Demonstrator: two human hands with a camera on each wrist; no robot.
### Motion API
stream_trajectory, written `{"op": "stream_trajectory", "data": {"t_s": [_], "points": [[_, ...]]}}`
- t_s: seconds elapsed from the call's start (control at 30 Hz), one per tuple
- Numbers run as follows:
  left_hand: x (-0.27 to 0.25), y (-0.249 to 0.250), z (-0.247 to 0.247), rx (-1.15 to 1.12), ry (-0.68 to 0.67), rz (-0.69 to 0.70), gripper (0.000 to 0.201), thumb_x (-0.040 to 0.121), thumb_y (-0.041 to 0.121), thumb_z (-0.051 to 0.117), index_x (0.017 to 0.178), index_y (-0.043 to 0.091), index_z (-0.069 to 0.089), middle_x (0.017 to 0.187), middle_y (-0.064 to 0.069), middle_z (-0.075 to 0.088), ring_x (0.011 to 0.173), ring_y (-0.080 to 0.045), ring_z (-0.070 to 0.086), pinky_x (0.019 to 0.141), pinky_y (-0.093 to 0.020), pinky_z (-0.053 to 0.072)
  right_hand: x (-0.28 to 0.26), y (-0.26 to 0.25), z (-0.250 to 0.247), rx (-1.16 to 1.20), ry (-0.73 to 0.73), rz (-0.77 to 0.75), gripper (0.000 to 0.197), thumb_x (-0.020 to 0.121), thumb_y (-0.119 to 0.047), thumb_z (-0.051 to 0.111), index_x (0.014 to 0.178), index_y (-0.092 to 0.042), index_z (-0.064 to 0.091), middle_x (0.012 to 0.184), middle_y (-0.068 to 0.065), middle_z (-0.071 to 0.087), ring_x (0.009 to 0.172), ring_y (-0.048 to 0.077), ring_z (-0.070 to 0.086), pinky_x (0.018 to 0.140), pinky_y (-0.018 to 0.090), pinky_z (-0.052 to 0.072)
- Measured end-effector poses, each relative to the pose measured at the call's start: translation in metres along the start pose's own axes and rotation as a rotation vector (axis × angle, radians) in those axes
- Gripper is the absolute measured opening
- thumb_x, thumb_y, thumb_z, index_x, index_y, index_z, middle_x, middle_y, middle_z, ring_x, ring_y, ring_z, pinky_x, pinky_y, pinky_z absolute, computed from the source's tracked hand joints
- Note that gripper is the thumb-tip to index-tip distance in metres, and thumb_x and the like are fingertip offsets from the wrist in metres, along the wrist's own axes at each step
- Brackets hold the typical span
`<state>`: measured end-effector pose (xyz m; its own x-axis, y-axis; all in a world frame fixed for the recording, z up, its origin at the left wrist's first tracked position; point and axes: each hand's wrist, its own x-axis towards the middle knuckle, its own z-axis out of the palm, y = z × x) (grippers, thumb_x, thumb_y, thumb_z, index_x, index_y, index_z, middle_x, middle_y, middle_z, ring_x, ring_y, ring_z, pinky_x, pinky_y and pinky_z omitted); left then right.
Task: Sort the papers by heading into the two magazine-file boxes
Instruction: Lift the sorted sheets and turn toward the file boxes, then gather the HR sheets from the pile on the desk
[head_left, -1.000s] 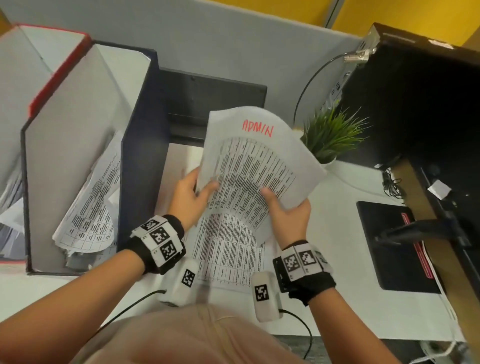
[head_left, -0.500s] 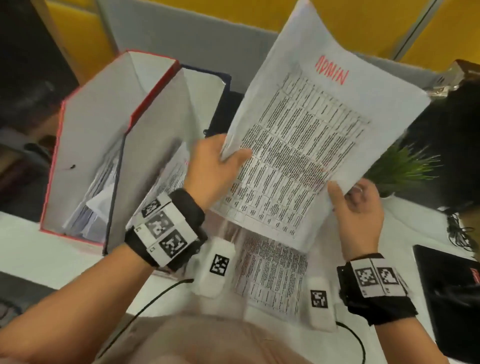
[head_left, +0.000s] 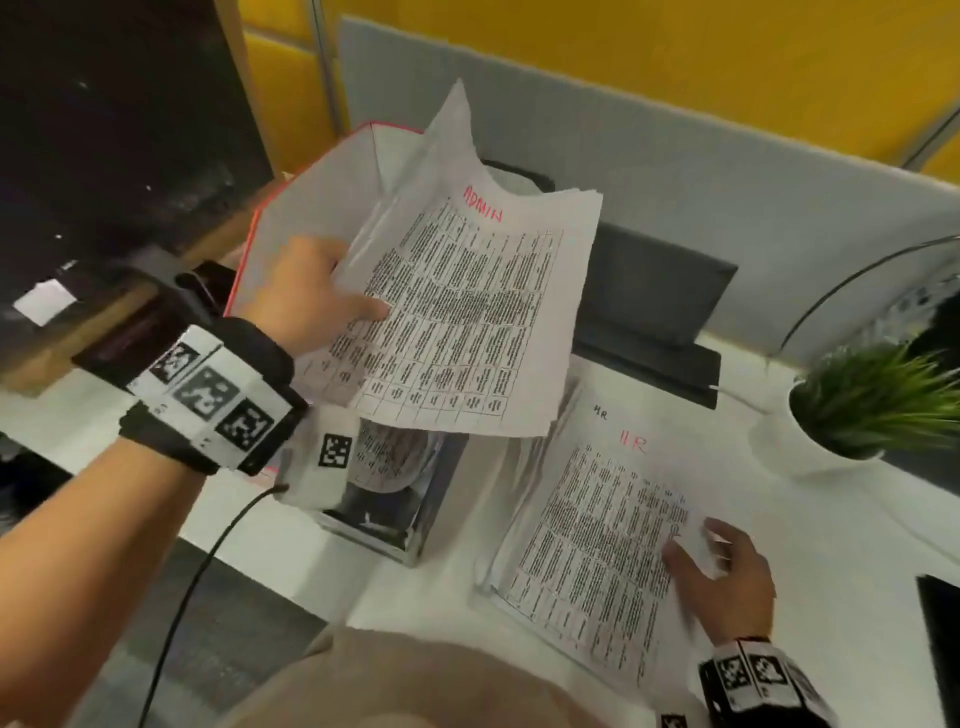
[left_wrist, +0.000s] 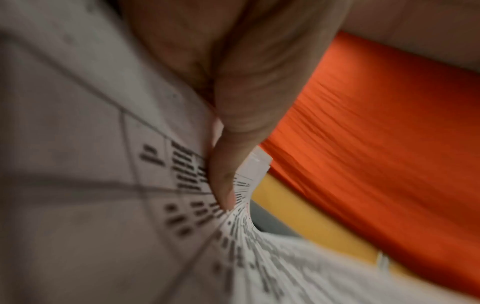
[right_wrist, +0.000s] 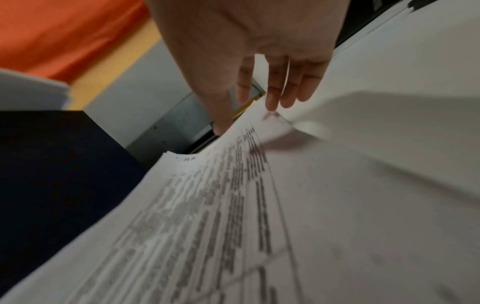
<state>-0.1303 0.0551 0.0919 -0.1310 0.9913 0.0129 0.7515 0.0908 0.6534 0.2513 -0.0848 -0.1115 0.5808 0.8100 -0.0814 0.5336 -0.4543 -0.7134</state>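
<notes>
With the left hand (head_left: 306, 291) gripping the white red-headed "ADMIN" sheets (head_left: 457, 312) and the right hand (head_left: 722, 577) spread flat on the white "HR" stack (head_left: 597, 530), lower the sheets edge-first into the red-edged magazine-file box (head_left: 311, 208).

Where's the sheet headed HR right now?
In the head view the HR sheet tops the paper stack on the white desk, lower right, under the right hand, near the potted plant.

Paper stack (head_left: 587, 525) lies right of file boxes (head_left: 322, 208).

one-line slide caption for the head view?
Left hand carries ADMIN sheet toward red-edged file box; right hand reaches HR stack.
</notes>
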Motion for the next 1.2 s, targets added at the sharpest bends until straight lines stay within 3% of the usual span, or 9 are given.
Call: {"op": "stream_trajectory", "data": {"t_s": [0.1,0.23,0.37,0.53,0.6,0.73,0.8,0.93,1.2], "points": [[-0.001,-0.003,0.027,0.162,-0.038,0.054,0.048,0.079,0.005,0.07,0.124,0.003,0.053,0.11,-0.016,0.061,0.1,-0.034,0.059,0.082,-0.031,0.049,-0.003,0.008,0.007,-0.158,-0.012,0.002,0.061,0.063,-0.023,0.085,0.117,-0.009,0.058,0.106,0.024,0.062,0.104,0.037,0.055,0.094,0.045,0.044],[-0.003,-0.006,0.061,0.289,-0.159,0.055,0.046,0.081,-0.009,0.054,0.123,0.003,0.039,0.105,-0.022,0.059,0.093,-0.039,0.06,0.072,-0.038,0.045,-0.005,0.013,0.011,-0.213,-0.07,0.026,0.069,0.066,-0.028,0.083,0.125,-0.01,0.053,0.112,0.026,0.058,0.107,0.039,0.054,0.097,0.045,0.043],[0.003,-0.011,0.073,0.356,-0.333,0.075,0.056,0.077,-0.018,0.036,0.124,0.012,0.029,0.085,-0.014,0.058,0.072,-0.031,0.056,0.066,-0.039,0.046,-0.005,0.01,0.01,-0.217,-0.087,0.022,0.068,0.067,-0.026,0.082,0.126,-0.01,0.051,0.111,0.026,0.056,0.105,0.04,0.052,0.096,0.045,0.042],[0.012,-0.01,0.08,0.746,-0.667,0.074,0.041,0.09,-0.004,0.046,0.13,0.001,0.045,0.128,-0.016,0.055,0.115,-0.03,0.055,0.095,-0.033,0.044,-0.003,0.01,0.009,-0.23,-0.106,0.037,0.067,0.067,-0.027,0.082,0.126,-0.011,0.053,0.107,0.025,0.057,0.103,0.038,0.053,0.096,0.043,0.041],[0.011,-0.014,0.084,0.909,-0.781,0.115,0.038,0.089,0.007,0.055,0.127,0.004,0.052,0.127,-0.014,0.057,0.116,-0.029,0.055,0.096,-0.032,0.045,-0.003,0.01,0.01,-0.246,-0.115,0.035,0.066,0.067,-0.028,0.081,0.125,-0.011,0.053,0.105,0.025,0.057,0.102,0.038,0.053,0.095,0.043,0.041],[0.006,-0.023,0.087,1.11,-0.822,0.262,0.025,0.081,0.02,0.064,0.105,0.014,0.06,0.11,-0.007,0.064,0.109,-0.029,0.057,0.093,-0.039,0.049,-0.002,0.012,0.01,-0.257,-0.121,0.029,0.066,0.067,-0.029,0.081,0.124,-0.011,0.055,0.103,0.025,0.058,0.099,0.038,0.054,0.094,0.045,0.043],[0.005,-0.019,0.09,1.169,-0.851,0.213,0.046,0.079,0.025,0.068,0.122,0.017,0.053,0.122,-0.008,0.057,0.119,-0.029,0.049,0.099,-0.04,0.044,-0.001,0.013,0.01,-0.259,-0.127,0.034,0.066,0.067,-0.03,0.081,0.125,-0.012,0.054,0.105,0.025,0.058,0.101,0.038,0.054,0.094,0.044,0.043],[0.007,-0.003,0.081,1.017,-0.662,0.16,0.068,0.08,0.019,0.068,0.14,0.024,0.036,0.139,-0.011,0.035,0.131,-0.033,0.029,0.107,-0.046,0.035,-0.001,0.014,0.011,-0.256,-0.133,0.042,0.066,0.068,-0.03,0.081,0.125,-0.013,0.053,0.111,0.025,0.056,0.107,0.039,0.051,0.098,0.046,0.041],[-0.001,0.059,0.057,0.14,-0.08,0.394,0.032,0.089,0.008,0.055,0.12,0.019,0.058,0.121,-0.01,0.052,0.112,-0.026,0.048,0.093,-0.033,0.043,0.001,0.013,0.014,-0.214,-0.139,0.076,0.076,0.068,-0.028,0.081,0.133,-0.013,0.046,0.125,0.024,0.05,0.117,0.04,0.046,0.102,0.048,0.039]]}}
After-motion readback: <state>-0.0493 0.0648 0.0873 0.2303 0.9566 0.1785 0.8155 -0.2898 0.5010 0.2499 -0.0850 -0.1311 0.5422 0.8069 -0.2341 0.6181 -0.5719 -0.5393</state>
